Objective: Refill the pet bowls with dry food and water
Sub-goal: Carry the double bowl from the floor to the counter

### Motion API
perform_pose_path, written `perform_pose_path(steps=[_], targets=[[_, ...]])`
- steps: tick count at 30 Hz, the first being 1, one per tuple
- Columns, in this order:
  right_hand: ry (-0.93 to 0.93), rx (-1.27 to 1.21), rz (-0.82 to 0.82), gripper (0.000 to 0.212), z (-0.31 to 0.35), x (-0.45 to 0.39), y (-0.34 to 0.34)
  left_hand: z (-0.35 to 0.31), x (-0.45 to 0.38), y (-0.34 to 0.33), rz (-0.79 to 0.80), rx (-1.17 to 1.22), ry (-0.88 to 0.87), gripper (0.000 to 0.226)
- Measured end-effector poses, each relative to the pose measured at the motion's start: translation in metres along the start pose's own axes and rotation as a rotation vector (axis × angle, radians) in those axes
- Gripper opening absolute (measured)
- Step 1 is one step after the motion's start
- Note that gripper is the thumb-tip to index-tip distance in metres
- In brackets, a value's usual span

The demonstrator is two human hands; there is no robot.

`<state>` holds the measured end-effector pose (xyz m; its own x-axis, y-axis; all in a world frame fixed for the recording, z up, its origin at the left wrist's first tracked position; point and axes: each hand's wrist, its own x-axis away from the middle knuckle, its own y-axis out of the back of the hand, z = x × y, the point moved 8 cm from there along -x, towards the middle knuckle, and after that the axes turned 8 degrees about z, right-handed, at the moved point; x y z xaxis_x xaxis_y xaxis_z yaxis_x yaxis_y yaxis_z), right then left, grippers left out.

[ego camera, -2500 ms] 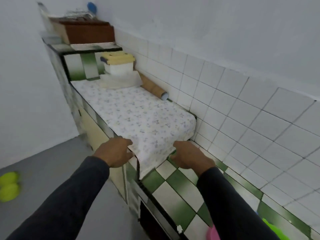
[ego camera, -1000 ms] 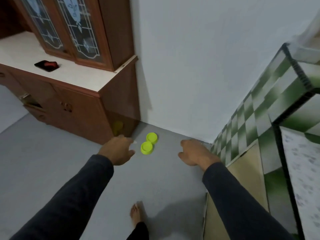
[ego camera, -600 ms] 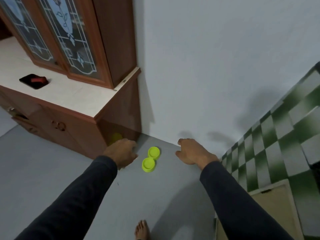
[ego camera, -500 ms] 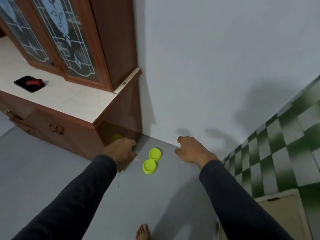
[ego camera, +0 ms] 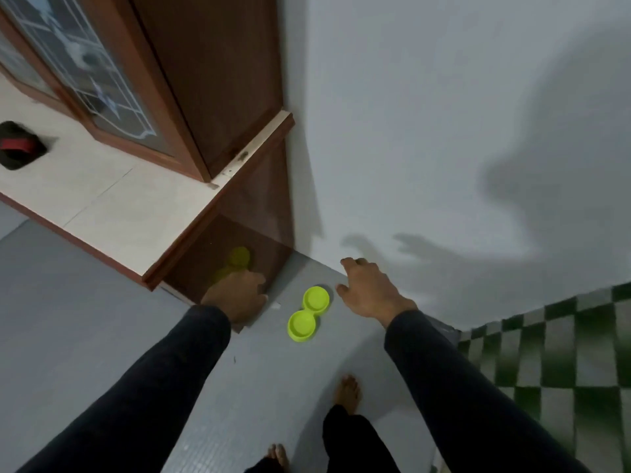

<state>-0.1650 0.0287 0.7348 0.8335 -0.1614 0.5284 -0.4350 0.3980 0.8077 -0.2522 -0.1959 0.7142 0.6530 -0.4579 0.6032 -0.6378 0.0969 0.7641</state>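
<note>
bowls: two round lime-green bowls (ego camera: 309, 313) joined side by side, smooth plastic look, sitting on the grey floor (ego camera: 102, 336) right in the gap between both hands, below them, touched by neither. can't really tell if anything's inside

left hand: left hand (ego camera: 235, 295) reaches out with the fingers loosely bent, holding nothing. fingertips are hard to see against the dark wood

right hand: right hand (ego camera: 370, 291) is spread and relaxed, holding nothing, just right of the far bowl

sleeves: dark long sleeves on both arms, cut off at the bottom edge

cabinet: glossy brown wooden cabinet (ego camera: 218, 97) beyond and left of the left hand, leaded glass door, pale countertop. its shiny side panel shows a blurry green reflection of the bowls

wall: plain white wall (ego camera: 444, 114) past the right hand, with the arms' shadows on it

tiles: green and white checkered tiles (ego camera: 563, 353) out to the right of the right arm

other: a dark thing with red on it (ego camera: 18, 145) far left on the countertop, too blurry to name. bare feet (ego camera: 346, 392) behind the hands
</note>
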Motion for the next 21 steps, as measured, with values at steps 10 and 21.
perform_pose_path(steps=[10, 21], targets=[[0.084, 0.02, 0.164, 0.055, -0.056, -0.147, -0.053, 0.02, -0.122, -0.076, 0.087, 0.042, 0.14, 0.042], [0.105, -0.057, 0.233, 0.057, -0.118, -0.312, -0.197, 0.067, -0.277, -0.215, 0.039, 0.16, 0.182, 0.056]])
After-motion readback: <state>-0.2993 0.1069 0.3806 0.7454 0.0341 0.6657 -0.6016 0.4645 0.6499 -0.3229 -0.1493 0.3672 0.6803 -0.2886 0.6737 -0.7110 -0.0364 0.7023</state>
